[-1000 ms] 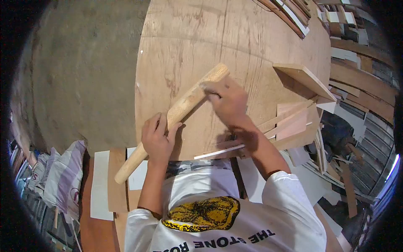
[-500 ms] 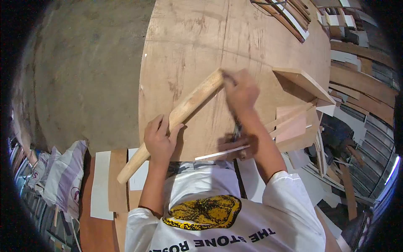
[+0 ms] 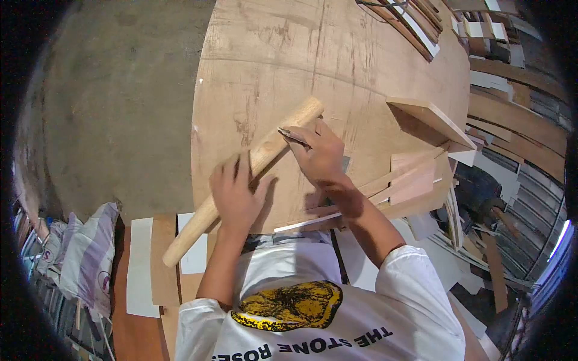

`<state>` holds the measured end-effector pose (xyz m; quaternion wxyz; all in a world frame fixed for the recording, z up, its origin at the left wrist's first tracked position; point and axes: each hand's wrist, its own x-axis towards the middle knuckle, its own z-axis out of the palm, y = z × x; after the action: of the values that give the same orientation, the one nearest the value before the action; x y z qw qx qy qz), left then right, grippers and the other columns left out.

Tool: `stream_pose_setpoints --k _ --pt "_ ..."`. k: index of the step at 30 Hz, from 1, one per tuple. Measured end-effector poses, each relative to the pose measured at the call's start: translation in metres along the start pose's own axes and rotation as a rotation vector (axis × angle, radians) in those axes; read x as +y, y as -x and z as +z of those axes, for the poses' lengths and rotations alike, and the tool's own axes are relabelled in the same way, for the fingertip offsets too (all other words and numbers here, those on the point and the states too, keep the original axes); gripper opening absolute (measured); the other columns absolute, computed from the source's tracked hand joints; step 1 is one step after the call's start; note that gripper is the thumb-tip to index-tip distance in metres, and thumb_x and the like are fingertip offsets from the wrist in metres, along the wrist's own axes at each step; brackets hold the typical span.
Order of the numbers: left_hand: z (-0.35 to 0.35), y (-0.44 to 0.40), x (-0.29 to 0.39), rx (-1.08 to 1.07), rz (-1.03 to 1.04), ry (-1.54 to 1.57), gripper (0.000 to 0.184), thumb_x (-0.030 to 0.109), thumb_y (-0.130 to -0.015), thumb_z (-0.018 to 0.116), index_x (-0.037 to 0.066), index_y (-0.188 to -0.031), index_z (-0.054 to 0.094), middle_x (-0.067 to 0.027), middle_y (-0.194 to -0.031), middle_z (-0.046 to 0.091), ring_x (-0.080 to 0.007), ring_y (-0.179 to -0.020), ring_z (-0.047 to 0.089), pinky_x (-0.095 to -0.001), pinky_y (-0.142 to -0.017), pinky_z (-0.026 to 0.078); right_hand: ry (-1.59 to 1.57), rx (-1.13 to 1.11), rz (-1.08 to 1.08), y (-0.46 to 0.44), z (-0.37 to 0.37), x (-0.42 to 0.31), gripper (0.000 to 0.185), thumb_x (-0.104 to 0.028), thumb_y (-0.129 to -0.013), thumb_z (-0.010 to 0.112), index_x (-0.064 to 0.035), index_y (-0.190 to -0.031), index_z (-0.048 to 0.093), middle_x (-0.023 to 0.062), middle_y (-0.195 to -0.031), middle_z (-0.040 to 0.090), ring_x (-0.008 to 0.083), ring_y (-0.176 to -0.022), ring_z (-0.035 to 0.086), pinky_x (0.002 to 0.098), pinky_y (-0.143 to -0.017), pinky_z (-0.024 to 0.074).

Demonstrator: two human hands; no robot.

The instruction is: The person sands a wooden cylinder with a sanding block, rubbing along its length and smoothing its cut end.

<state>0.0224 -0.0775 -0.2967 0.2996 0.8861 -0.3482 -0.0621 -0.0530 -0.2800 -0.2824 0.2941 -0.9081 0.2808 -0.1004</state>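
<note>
Head view: rod [image 3: 266, 151] overhangs table [image 3: 271, 78] edge, clear of slanted board [image 3: 431, 116].

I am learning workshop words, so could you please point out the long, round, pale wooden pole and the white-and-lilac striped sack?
Long, round, pale wooden pole [image 3: 269, 149]: head view, on its bare surface near mid-length.
White-and-lilac striped sack [image 3: 90, 259]: head view, on the middle of its visible side.

pale wooden pole [image 3: 268, 151], aslant on plywood [image 3: 253, 84], near end overhanging, slim pointed tool [image 3: 293, 136] over its far half
</note>
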Motion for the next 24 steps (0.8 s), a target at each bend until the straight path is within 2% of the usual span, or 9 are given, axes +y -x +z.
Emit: stream_pose_setpoints --k 3,6,9,13,14,16,18,21,24 --pt "0.025 -0.03 0.014 0.011 0.036 0.082 0.055 0.036 -0.085 0.086 0.004 -0.128 0.073 -0.0135 -0.124 0.066 -0.0353 -0.105 0.062 -0.0486 -0.088 0.049 0.09 -0.063 -0.02 -0.002 -0.008 0.003 0.027 -0.019 -0.083 0.083 -0.023 -0.11 0.084 0.0062 -0.093 0.069 0.0285 -0.08 0.071 0.0415 -0.067 0.0575" --pt "0.045 -0.037 0.018 0.028 0.043 0.081 0.049 0.032 -0.089 0.083 0.006 -0.129 0.073 -0.0126 -0.117 0.066 -0.0326 -0.1 0.062 -0.0463 -0.086 0.05 0.275 0.131 0.021 -0.024 -0.017 0.036 0.027 -0.021 -0.085 0.083 -0.0222 -0.111 0.083 0.0071 -0.093 0.069 0.0292 -0.08 0.07 0.0426 -0.067 0.0569" --pt "0.043 -0.037 0.022 0.013 0.023 0.062 0.046 0.031 -0.09 0.082 0.006 -0.128 0.074 -0.012 -0.118 0.067 -0.0324 -0.1 0.062 -0.0456 -0.085 0.05 0.253 0.202 0.018 -0.034 -0.015 0.043 0.029 -0.022 -0.084 0.084 -0.0234 -0.113 0.084 0.0073 -0.093 0.069 0.0297 -0.078 0.069 0.0434 -0.066 0.0561" --pt "0.047 -0.036 0.019 -0.013 0.021 0.106 0.045 0.029 -0.091 0.082 0.005 -0.128 0.074 -0.0122 -0.121 0.067 -0.0341 -0.101 0.063 -0.0465 -0.087 0.052 0.181 -0.052 0.057 0.006 0.0 0.015 0.036 -0.022 -0.081 0.084 -0.0253 -0.116 0.084 0.0048 -0.089 0.069 0.0292 -0.074 0.068 0.0429 -0.065 0.0561" --pt "0.045 -0.036 0.019 -0.015 0.023 0.108 0.046 0.028 -0.09 0.083 0.005 -0.128 0.074 -0.0123 -0.121 0.068 -0.0345 -0.102 0.063 -0.0468 -0.087 0.052 0.116 -0.04 -0.06 -0.001 -0.006 0.024 0.031 -0.022 -0.083 0.084 -0.0255 -0.114 0.085 0.0037 -0.086 0.067 0.0287 -0.072 0.068 0.043 -0.066 0.0565" --pt "0.044 -0.04 0.016 0.0 0.037 0.105 0.046 0.028 -0.09 0.083 0.004 -0.128 0.074 -0.0129 -0.12 0.069 -0.0342 -0.1 0.064 -0.0458 -0.086 0.054 0.089 0.1 -0.053 -0.022 -0.005 0.029 0.03 -0.022 -0.084 0.084 -0.0264 -0.113 0.085 0.0039 -0.085 0.066 0.0282 -0.074 0.069 0.0419 -0.067 0.0569" --pt "0.043 -0.041 0.019 0.03 0.045 0.107 0.044 0.027 -0.091 0.083 0.003 -0.128 0.076 -0.0139 -0.117 0.071 -0.0326 -0.095 0.065 -0.0434 -0.083 0.056 0.092 0.169 0.058 -0.035 -0.014 0.024 0.028 -0.021 -0.084 0.083 -0.0268 -0.112 0.085 0.0047 -0.086 0.067 0.0279 -0.079 0.07 0.04 -0.069 0.0577" --pt "0.044 -0.038 0.024 0.03 0.028 0.134 0.048 0.025 -0.087 0.086 0.003 -0.128 0.074 -0.0129 -0.121 0.069 -0.0343 -0.102 0.065 -0.0463 -0.088 0.054 0.348 0.199 0.156 -0.026 -0.004 0.013 0.026 -0.019 -0.086 0.081 -0.0247 -0.111 0.085 0.0056 -0.089 0.069 0.0277 -0.081 0.071 0.039 -0.07 0.0576" --pt "0.047 -0.036 0.024 0.051 0.041 0.156 0.047 0.026 -0.087 0.086 0.002 -0.127 0.074 -0.0136 -0.12 0.07 -0.034 -0.099 0.065 -0.0453 -0.087 0.055 0.236 -0.058 0.044 -0.008 -0.01 -0.002 0.026 -0.017 -0.087 0.08 -0.0232 -0.111 0.085 0.006 -0.09 0.069 0.0289 -0.08 0.07 0.0406 -0.07 0.0571"
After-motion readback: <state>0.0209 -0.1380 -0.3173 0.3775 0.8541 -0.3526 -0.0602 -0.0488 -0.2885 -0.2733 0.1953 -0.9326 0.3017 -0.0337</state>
